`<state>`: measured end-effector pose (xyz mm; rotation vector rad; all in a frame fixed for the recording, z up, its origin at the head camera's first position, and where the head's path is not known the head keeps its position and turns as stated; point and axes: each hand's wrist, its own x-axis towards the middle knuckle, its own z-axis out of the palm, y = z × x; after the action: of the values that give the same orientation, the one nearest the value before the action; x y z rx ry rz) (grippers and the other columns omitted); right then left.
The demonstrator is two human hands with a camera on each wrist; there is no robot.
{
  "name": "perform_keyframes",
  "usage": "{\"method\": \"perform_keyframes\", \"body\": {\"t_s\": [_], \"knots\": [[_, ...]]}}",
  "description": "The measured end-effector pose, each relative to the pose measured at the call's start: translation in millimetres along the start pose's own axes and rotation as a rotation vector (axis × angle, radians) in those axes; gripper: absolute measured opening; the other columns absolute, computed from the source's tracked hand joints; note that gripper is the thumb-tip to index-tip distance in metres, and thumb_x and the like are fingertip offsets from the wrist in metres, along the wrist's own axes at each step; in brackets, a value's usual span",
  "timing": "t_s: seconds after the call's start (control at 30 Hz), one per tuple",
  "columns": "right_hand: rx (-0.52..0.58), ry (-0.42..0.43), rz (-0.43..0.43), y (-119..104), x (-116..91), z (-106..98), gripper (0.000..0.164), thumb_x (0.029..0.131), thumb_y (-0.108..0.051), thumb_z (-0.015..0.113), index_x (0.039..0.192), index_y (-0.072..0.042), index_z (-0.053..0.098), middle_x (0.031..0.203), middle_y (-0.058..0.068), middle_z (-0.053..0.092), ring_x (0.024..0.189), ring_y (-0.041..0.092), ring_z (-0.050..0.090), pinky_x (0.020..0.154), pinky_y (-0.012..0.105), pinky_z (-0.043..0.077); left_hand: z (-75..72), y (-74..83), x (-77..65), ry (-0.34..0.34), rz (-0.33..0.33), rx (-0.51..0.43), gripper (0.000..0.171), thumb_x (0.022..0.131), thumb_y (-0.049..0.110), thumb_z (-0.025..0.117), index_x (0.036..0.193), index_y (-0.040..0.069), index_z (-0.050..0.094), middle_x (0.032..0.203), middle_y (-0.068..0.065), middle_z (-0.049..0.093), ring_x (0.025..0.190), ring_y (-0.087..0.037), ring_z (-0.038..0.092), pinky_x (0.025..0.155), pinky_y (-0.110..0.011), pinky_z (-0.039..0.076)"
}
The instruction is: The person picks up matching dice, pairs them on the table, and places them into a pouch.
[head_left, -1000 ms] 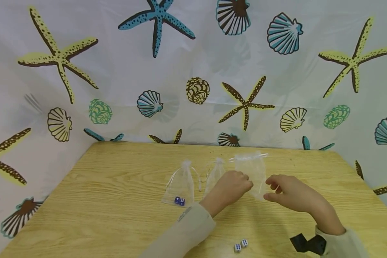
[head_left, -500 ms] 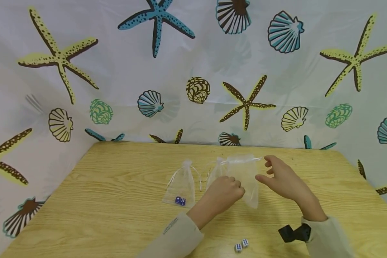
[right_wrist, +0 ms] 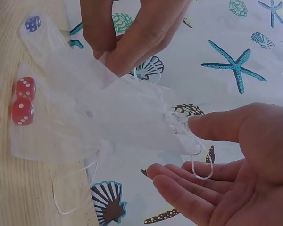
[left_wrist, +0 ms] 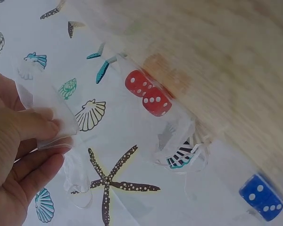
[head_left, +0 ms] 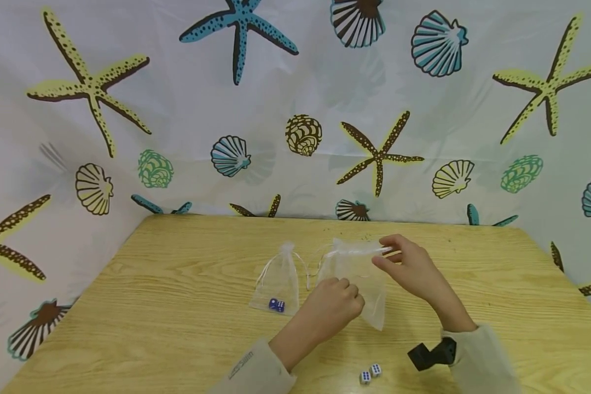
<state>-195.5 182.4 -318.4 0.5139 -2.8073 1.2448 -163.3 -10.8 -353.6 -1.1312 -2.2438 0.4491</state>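
Note:
My left hand [head_left: 325, 309] pinches the lower part of a sheer white drawstring pouch [head_left: 373, 293], thumb against fingers in the left wrist view. Beside the pouch's gathered mouth is my right hand [head_left: 411, 265], its thumb and fingers parted around the drawstring end. In the right wrist view, that thumb meets the mouth's edge and the cord loop [right_wrist: 203, 169] hangs over the fingers. Behind the held pouch stands a second sheer pouch with two red dice [right_wrist: 23, 101], hidden from the head view by my left hand. A third pouch [head_left: 284, 276], farther left, holds blue dice [head_left: 277, 305].
Two white dice [head_left: 371, 374] lie near the front of the wooden table [head_left: 177, 328]. A curtain [head_left: 187, 109] printed with starfish and shells rises behind the table and at both sides. A black device [head_left: 432, 353] is strapped at my right wrist.
My left hand has moved left and nearer with the pouch, now overlapping the second pouch. My right hand has risen and moved left to the drawstring. The dice stay where they were.

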Motion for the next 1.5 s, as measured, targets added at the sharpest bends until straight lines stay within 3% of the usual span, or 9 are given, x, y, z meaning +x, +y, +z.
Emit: {"method": "perform_keyframes", "body": {"t_s": [0.17,0.33,0.7,0.93,1.07,1.2,1.37,1.43,1.5], "knots": [[0.120,-0.002,-0.001,0,4,6,0.040,0.093,-0.014,0.060,0.126,0.007,0.051,0.122,0.026,0.057,0.098,0.032,0.067,0.072,0.034,0.057,-1.9,2.3,-6.4,0.029,-0.026,-0.033,0.012,0.085,0.018,0.070,0.075,0.023,0.071,0.069,0.011,0.062,0.055,-0.003,0.042,0.049,-0.014,0.032],[0.185,0.026,-0.003,-1,7,11,0.032,0.090,-0.004,0.062,0.118,0.009,0.056,0.106,0.025,0.064,0.086,0.027,0.070,0.066,0.030,0.058,-4.9,3.5,-10.5,0.010,-0.053,-0.053,0.012,0.086,0.020,0.068,0.076,0.024,0.071,0.070,0.011,0.062,0.057,-0.004,0.046,0.050,-0.015,0.033],[0.224,0.066,-0.023,-1,10,21,0.027,0.087,0.001,0.064,0.112,0.008,0.060,0.091,0.020,0.065,0.076,0.028,0.070,0.063,0.027,0.057,-7.8,3.0,-20.4,0.000,-0.131,-0.145,0.008,0.083,0.015,0.070,0.077,0.020,0.070,0.072,0.008,0.062,0.063,-0.007,0.052,0.057,-0.018,0.041],[0.205,0.092,-0.040,-4,8,21,0.026,0.086,0.000,0.065,0.111,0.007,0.061,0.091,0.019,0.066,0.076,0.028,0.070,0.063,0.029,0.058,-11.3,-3.3,-21.7,-0.063,-0.183,-0.241,0.003,0.083,0.019,0.071,0.085,0.020,0.070,0.081,0.007,0.065,0.071,-0.009,0.056,0.063,-0.021,0.045],[0.197,0.094,-0.057,-7,7,20,0.025,0.086,0.000,0.065,0.111,0.006,0.061,0.092,0.019,0.066,0.076,0.026,0.070,0.063,0.029,0.058,-20.0,-14.1,-23.2,0.021,-0.292,-0.408,0.006,0.084,0.022,0.070,0.087,0.017,0.071,0.081,0.005,0.067,0.069,-0.009,0.059,0.060,-0.021,0.047],[0.181,0.093,-0.087,-10,5,22,0.025,0.086,0.001,0.066,0.110,0.005,0.062,0.091,0.017,0.066,0.075,0.023,0.070,0.063,0.029,0.058,-21.0,-26.3,-26.3,0.169,-0.483,-0.539,0.006,0.082,0.018,0.072,0.086,0.014,0.071,0.080,0.002,0.067,0.066,-0.011,0.061,0.055,-0.022,0.048],[0.176,0.097,-0.127,-13,1,25,0.025,0.085,0.002,0.066,0.109,0.005,0.063,0.089,0.015,0.067,0.073,0.016,0.070,0.061,0.026,0.057,-13.3,-37.4,-30.0,0.299,-0.706,-0.695,0.020,0.082,0.017,0.073,0.098,0.008,0.064,0.094,-0.005,0.063,0.079,-0.019,0.061,0.061,-0.027,0.051],[0.187,0.100,-0.147,-15,-1,26,0.024,0.085,0.003,0.067,0.109,0.005,0.063,0.089,0.015,0.067,0.073,0.015,0.069,0.061,0.024,0.056,-9.4,-40.8,-30.4,0.325,-0.745,-0.809,0.030,0.083,0.017,0.073,0.106,0.006,0.059,0.100,-0.008,0.060,0.086,-0.022,0.059,0.068,-0.031,0.052],[0.205,0.098,-0.165,-17,-3,27,0.024,0.085,0.003,0.066,0.109,0.005,0.063,0.089,0.016,0.067,0.073,0.015,0.070,0.061,0.024,0.057,-4.5,-43.9,-30.6,0.312,-0.773,-0.995,0.038,0.084,0.018,0.073,0.114,0.005,0.055,0.105,-0.010,0.059,0.093,-0.023,0.058,0.075,-0.034,0.053]]}}
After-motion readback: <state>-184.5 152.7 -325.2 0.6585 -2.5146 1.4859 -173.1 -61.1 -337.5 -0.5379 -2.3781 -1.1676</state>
